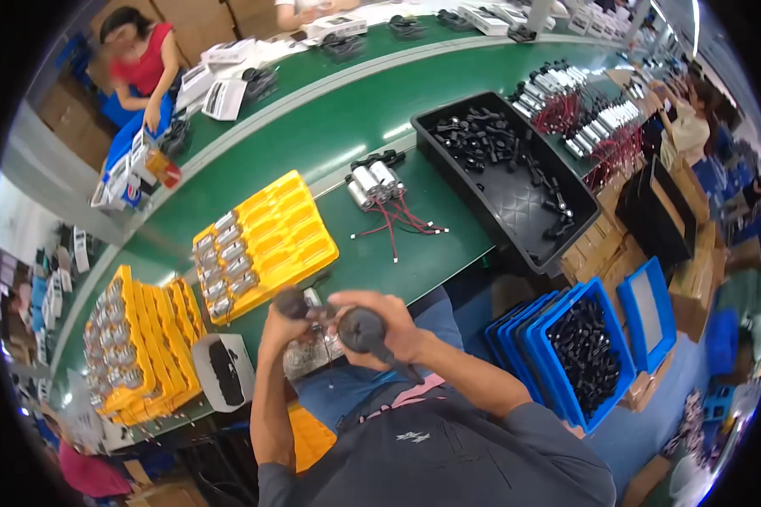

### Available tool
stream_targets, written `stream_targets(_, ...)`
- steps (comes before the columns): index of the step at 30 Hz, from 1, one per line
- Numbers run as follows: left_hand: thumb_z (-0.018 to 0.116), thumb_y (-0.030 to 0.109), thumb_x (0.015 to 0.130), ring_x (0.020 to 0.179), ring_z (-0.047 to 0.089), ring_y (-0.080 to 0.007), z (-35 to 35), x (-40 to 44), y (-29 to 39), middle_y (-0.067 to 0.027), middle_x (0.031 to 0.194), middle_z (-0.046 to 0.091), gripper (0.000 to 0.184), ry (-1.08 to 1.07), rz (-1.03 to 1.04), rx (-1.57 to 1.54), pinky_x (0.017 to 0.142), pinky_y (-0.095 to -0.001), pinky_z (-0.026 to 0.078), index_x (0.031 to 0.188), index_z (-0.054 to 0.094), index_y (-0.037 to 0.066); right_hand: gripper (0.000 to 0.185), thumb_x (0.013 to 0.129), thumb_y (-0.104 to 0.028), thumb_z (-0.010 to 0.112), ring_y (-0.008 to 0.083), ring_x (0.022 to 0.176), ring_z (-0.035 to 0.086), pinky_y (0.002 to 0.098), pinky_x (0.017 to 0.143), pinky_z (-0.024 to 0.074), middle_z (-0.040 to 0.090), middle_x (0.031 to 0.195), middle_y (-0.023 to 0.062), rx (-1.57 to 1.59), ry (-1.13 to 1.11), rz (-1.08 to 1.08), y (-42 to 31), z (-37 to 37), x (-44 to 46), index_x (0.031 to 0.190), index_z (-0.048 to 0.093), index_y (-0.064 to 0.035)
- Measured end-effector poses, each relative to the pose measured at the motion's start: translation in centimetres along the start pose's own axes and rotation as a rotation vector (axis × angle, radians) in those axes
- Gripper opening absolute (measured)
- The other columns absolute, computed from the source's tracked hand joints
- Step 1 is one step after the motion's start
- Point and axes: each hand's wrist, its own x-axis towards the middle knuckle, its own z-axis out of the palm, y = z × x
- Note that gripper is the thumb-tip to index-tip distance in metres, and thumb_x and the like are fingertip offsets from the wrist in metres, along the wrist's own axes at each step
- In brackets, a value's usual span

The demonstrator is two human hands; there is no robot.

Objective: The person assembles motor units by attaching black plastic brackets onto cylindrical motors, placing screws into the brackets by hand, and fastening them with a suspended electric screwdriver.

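Observation:
In front of my body, my right hand [402,325] is wrapped round a dark electric screwdriver [363,329], whose round rear end faces me. My left hand [281,331] closes on a dark round-ended part [290,302], held up against the tool's front. Exactly where the two meet is blurred and partly covered by my fingers. Beneath my hands, at the table's edge, lies a clear plastic bag or wrap [309,359]. Just beyond is a yellow tray [283,221] with silver motors [226,253] in its left slots. More silver motors with red wires [375,183] lie to the right.
A large black bin [516,215] of black parts stands at the right. Stacked yellow trays [161,321] and a white box [222,372] are at the left. Blue crates [596,338] of black parts sit on the lower right. A person in red [152,63] sits across the table.

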Motion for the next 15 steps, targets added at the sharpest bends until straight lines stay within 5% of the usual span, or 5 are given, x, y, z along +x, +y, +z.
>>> stream_targets(2,0.071,0.016,0.077,0.062,0.064,-0.0246,-0.4,-0.1,-0.6,-0.0160,0.084,0.062,0.056,-0.060,-0.126,-0.326,0.050,-0.0380,0.055,0.123,0.042,0.003,0.071,0.059,0.000,0.071,0.0213,0.062,0.064,0.0279,0.056,0.0490,0.065,0.082,0.0113,0.103,0.013,-0.076,-0.8,-0.8,0.3,0.126,0.048,-0.0013)
stream_targets(6,0.067,0.006,0.081,0.055,0.062,-0.0196,-1.9,-0.1,2.5,-0.0131,0.078,0.061,0.052,0.021,-0.271,-0.741,0.043,-0.0320,0.053,0.125,0.038,0.004,0.070,0.061,-0.006,0.077,0.0220,0.069,0.066,0.0295,0.064,0.0514,0.067,0.084,0.0098,0.125,0.006,-0.089,-1.3,-2.0,-0.5,0.126,0.050,0.0002)
stream_targets(10,0.066,0.012,0.082,0.053,0.061,-0.0172,-3.0,7.3,11.8,-0.0092,0.070,0.059,0.044,0.098,-0.072,-0.653,0.042,-0.0302,0.050,0.117,0.042,0.001,0.071,0.060,-0.004,0.075,0.0239,0.067,0.065,0.0309,0.062,0.0509,0.066,0.083,0.0103,0.119,-0.065,-0.037,-2.2,-2.5,-0.5,0.126,0.050,0.0000)
stream_targets(11,0.068,0.015,0.081,0.049,0.060,-0.0174,-2.6,10.4,13.0,-0.0083,0.064,0.058,0.045,0.082,-0.002,-0.600,0.041,-0.0300,0.049,0.115,0.043,-0.001,0.076,0.060,-0.001,0.074,0.0315,0.076,0.066,0.0337,0.066,0.0524,0.065,0.100,0.0155,0.152,-0.143,0.038,-1.9,-2.4,-0.7,0.130,0.045,-0.0018)
stream_targets(15,0.068,0.022,0.068,0.050,0.064,-0.0234,0.7,21.1,15.7,-0.0180,0.066,0.064,0.054,0.104,-0.042,-0.158,0.045,-0.0340,0.053,0.105,0.046,-0.012,0.073,0.063,-0.001,0.071,0.0313,0.079,0.066,0.0342,0.069,0.0525,0.065,0.098,0.0157,0.173,-0.222,0.126,-2.1,-1.9,0.2,0.131,0.043,-0.0040)
